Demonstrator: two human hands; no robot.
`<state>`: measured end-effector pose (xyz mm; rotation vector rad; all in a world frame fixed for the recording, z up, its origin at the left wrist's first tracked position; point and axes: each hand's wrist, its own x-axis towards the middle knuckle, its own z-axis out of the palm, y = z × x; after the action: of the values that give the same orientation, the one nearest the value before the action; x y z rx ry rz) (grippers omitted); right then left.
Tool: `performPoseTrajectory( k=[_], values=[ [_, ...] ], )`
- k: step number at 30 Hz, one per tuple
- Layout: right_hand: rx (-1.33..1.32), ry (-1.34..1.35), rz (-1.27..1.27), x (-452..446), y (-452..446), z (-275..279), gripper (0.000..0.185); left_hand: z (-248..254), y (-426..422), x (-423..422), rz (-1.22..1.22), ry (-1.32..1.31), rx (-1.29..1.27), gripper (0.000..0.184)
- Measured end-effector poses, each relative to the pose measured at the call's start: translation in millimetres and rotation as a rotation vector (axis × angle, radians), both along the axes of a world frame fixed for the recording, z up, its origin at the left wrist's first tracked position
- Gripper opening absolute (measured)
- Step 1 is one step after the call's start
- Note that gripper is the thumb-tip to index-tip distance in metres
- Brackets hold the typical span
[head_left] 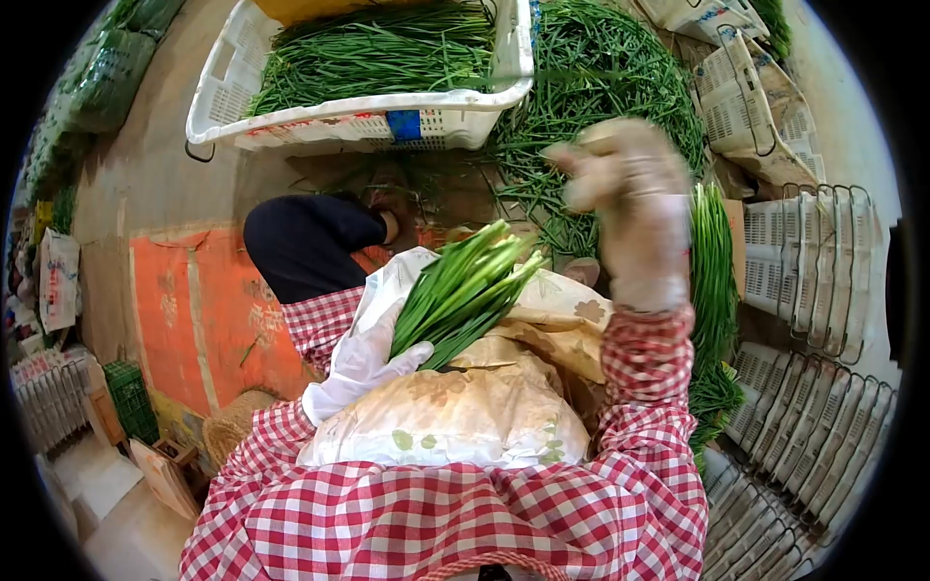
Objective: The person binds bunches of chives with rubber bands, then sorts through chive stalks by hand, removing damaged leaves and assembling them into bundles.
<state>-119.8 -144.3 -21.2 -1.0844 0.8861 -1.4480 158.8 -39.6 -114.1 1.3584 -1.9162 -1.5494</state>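
My left hand (pixel 368 366), in a thin white glove, is closed around a bunch of green chives (pixel 463 295) with pale stem ends. The bunch lies slanted on a stained, pale apron (pixel 455 412) across my lap, its stem ends pointing up and to the right. My right hand (pixel 630 184), in a dirty glove, is raised near a large heap of loose chives (pixel 601 68). Motion smears it, so its fingers and anything they hold are unclear.
Ahead stands a white plastic crate (pixel 358 111) with chives in it. A long stack of chives (pixel 713 281) lies at my right, beside several white crates (pixel 814 261). An orange sheet (pixel 194 300) covers floor on the left, near a green crate (pixel 131 402).
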Motion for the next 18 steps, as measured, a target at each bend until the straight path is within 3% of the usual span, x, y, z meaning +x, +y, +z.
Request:
performPoseTrajectory(
  k=[1, 2, 4, 6, 8, 10, 12, 18],
  values=[
    [-0.108, -0.067, -0.056, -16, -3, 12, 0.029, 0, -2, -1, -0.054, -0.044, -0.162, 0.076],
    [-0.234, 0.072, -0.245, -31, -8, 16, 0.030, 2, -6, -2, -0.083, -0.063, -0.241, 0.076],
    [-0.049, 0.462, -0.498, -36, -5, 24, 0.031, 5, -13, -5, -0.127, -0.112, -0.394, 0.077],
    [-0.276, 1.212, -0.504, -32, -10, 5, 0.036, 4, -12, -8, -0.146, -0.136, -0.441, 0.078],
    [-0.226, 1.212, 0.167, -10, -2, 4, 0.051, 2, -10, -8, -0.156, -0.155, -0.441, 0.079],
    [-0.029, 1.231, 0.621, 13, 2, -18, 0.046, -1, -6, -8, -0.167, -0.174, -0.421, 0.079],
    [0.177, 1.391, 0.897, 32, -3, -29, 0.038, -3, -2, -9, -0.179, -0.193, -0.388, 0.080],
    [0.305, 1.111, 0.657, 14, -1, -19, 0.032, -11, 2, 4, -0.115, -0.104, -0.323, 0.083]
  ],
)
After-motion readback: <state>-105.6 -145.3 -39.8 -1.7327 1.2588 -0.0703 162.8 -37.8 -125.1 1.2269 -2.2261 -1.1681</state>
